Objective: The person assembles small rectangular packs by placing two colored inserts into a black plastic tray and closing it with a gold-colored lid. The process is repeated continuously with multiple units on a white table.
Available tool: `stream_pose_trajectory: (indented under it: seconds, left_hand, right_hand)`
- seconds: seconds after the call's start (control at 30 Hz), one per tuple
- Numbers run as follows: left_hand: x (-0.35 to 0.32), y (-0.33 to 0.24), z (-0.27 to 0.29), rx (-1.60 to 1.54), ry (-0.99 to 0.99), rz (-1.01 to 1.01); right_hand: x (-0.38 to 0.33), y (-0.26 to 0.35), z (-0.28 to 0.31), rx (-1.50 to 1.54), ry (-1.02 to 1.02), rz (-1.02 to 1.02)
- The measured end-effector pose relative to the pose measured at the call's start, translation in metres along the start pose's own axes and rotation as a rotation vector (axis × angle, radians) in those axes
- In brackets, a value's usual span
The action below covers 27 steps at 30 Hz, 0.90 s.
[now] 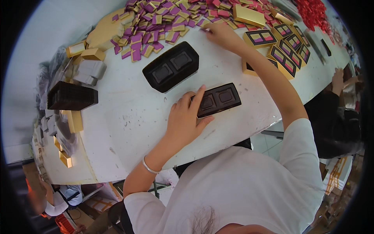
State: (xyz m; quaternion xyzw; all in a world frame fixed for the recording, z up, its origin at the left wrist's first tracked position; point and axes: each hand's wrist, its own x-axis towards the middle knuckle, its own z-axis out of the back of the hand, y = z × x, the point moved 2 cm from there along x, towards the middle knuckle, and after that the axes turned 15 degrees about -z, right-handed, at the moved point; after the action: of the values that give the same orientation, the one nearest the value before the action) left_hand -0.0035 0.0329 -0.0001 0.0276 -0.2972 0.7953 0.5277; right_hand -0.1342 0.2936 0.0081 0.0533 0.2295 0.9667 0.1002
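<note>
My left hand (185, 119) grips the left end of a dark tray (226, 96) with two square hollows, which rests on the table. Its index finger lies across the tray and the thumb presses the near edge. At the far side my right hand (223, 36) reaches to the edge of a pile of small gold-and-purple wrapped pieces (152, 25). Its fingers are bent together, and anything between them is too small to make out. Between the hands and the pile, toward the left, stands a taller stack of black two-hollow trays (171, 67).
Filled gold boxes (286, 58) with pink and purple pieces cluster at the right, near red ribbons (313, 15). A closed gold box (249, 15) lies by the pile. More black trays (72, 95) stand at the left. Other people sit at both sides of the white table (128, 132).
</note>
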Motion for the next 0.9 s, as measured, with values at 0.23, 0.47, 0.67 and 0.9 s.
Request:
stream_pose_trajectory:
  seconds: [0.23, 0.47, 0.67, 0.9]
  left_hand:
    - [0.005, 0.007, 0.001, -0.095, -0.051, 0.048]
    - [0.000, 0.003, -0.005, -0.038, -0.105, 0.086]
    - [-0.003, 0.001, -0.010, 0.130, -0.149, 0.028]
    - [-0.005, 0.001, -0.010, 0.086, -0.146, 0.049]
  right_hand:
    - [-0.112, 0.008, 0.040, 1.022, 0.304, -0.255]
    - [-0.184, 0.057, 0.021, 0.919, 0.217, -0.137]
    - [-0.195, 0.063, -0.004, 0.239, -0.169, 0.100]
    - [-0.203, 0.071, 0.000, 0.177, -0.048, 0.311]
